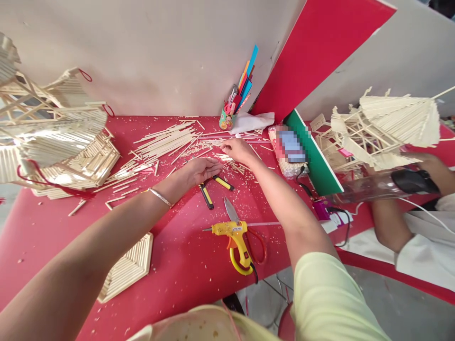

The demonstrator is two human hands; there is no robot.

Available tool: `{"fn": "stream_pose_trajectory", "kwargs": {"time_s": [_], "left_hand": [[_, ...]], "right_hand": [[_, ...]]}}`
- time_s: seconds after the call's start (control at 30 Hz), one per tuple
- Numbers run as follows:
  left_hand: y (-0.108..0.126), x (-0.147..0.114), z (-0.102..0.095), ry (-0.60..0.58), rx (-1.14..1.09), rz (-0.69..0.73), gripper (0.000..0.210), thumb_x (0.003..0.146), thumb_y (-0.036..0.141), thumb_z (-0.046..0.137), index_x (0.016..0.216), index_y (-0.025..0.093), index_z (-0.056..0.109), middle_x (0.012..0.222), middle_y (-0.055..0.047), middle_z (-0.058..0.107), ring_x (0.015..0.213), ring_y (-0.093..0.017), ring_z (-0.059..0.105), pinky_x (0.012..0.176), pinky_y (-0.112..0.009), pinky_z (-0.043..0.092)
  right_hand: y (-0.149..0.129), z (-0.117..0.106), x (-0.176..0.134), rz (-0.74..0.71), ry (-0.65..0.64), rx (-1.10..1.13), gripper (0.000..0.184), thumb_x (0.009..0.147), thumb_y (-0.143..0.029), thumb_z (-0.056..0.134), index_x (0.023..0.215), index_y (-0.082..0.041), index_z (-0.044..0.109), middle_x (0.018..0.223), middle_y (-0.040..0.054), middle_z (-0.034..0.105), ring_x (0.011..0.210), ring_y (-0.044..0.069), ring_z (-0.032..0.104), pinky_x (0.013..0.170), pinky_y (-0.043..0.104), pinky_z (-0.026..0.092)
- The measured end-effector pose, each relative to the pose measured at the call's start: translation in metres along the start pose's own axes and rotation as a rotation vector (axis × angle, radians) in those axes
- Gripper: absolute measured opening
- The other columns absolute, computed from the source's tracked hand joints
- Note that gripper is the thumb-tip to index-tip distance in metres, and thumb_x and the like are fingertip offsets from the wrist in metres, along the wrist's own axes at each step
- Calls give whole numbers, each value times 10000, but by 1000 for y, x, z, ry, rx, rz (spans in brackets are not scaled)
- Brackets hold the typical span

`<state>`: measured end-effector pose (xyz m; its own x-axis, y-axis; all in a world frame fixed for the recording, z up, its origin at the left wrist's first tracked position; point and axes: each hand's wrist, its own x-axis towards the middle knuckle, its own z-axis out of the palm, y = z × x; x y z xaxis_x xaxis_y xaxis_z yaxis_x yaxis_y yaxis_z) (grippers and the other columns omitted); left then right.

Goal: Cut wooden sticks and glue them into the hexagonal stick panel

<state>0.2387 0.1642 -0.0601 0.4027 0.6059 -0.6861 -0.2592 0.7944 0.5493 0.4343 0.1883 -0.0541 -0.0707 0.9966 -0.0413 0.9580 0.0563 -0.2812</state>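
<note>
My left hand [203, 170] is held palm up with its fingers stretched out, just above the red table; I see nothing in it. Facing it, my right hand [237, 148] has its fingers curled together over scattered short wooden stick pieces [239, 166]. Whatever those fingertips hold is too small to make out. Below my left fingers lies a tool with black-and-yellow handles [206, 196], its head hidden. Nearer to me, a yellow glue gun [231, 229] rests across a pair of scissors [231, 210]. Loose wooden sticks [167, 142] are heaped beyond my left hand.
Stick-built models stand at left [85, 161] and right [377, 132]. A stick panel [133, 265] lies under my left forearm. At the back are a pen cup [226, 119], a white cloth [254, 121] and a phone [291, 145] beside a green divider [316, 161]. Another person's arm [391, 222] is at right.
</note>
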Motion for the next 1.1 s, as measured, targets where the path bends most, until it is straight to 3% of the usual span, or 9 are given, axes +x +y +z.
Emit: {"fn": "stream_pose_trajectory", "kwargs": {"time_s": [0.27, 0.47, 0.6, 0.7, 0.8, 0.93, 1.1], "left_hand": [[9, -4, -10, 25, -31, -3, 362, 929, -71, 474, 1184, 80, 681, 870, -137, 776, 728, -173, 788, 763, -242, 673], [21, -6, -18, 84, -45, 10, 408, 963, -67, 383, 1230, 104, 640, 892, -107, 772, 791, -173, 791, 751, -228, 671], [25, -2, -20, 100, -101, 13, 356, 960, -40, 431, 1200, 92, 659, 890, -130, 764, 788, -198, 791, 749, -244, 672], [28, 3, -22, 100, -142, 29, 313, 965, 12, 460, 1184, 89, 670, 843, -138, 757, 738, -202, 775, 736, -265, 674], [31, 7, -25, 97, -165, 59, 268, 1014, 113, 451, 1174, 104, 666, 815, -127, 750, 731, -199, 765, 752, -285, 674], [36, 10, -29, 79, -209, 86, 372, 1101, 299, 359, 1165, 91, 660, 859, -153, 752, 824, -215, 774, 803, -305, 668], [39, 9, -35, 104, -216, 84, 366, 1107, 313, 362, 1181, 92, 645, 872, -165, 743, 860, -226, 779, 788, -301, 664]], "right_hand": [[-36, 15, 30, 20, -6, -35, 218, 967, -274, 618, 1030, -249, 825, 1076, 75, 820, 1008, 262, 740, 893, 332, 536], [-50, 17, 37, 68, -36, -80, 194, 950, -241, 646, 1005, -192, 825, 1109, 170, 804, 1065, 318, 737, 946, 379, 541], [-52, 16, 38, 74, -55, -80, 186, 933, -232, 675, 1031, -169, 821, 1132, 198, 796, 1116, 343, 723, 975, 390, 527], [-49, 11, 36, 52, -59, -54, 186, 946, -241, 659, 1034, -186, 813, 1126, 174, 801, 1099, 316, 723, 949, 359, 523], [-50, 6, 32, -42, -94, 13, 210, 979, -259, 608, 1044, -202, 800, 1115, 93, 810, 1020, 235, 724, 873, 288, 513], [-55, 0, 28, -174, -178, 75, 206, 989, -318, 623, 1003, -212, 800, 1000, -10, 808, 923, 155, 704, 805, 215, 477], [-52, -3, 36, -48, -24, -2, 268, 1035, -315, 543, 1122, -232, 782, 1180, 72, 790, 1071, 242, 701, 902, 301, 497]]}}
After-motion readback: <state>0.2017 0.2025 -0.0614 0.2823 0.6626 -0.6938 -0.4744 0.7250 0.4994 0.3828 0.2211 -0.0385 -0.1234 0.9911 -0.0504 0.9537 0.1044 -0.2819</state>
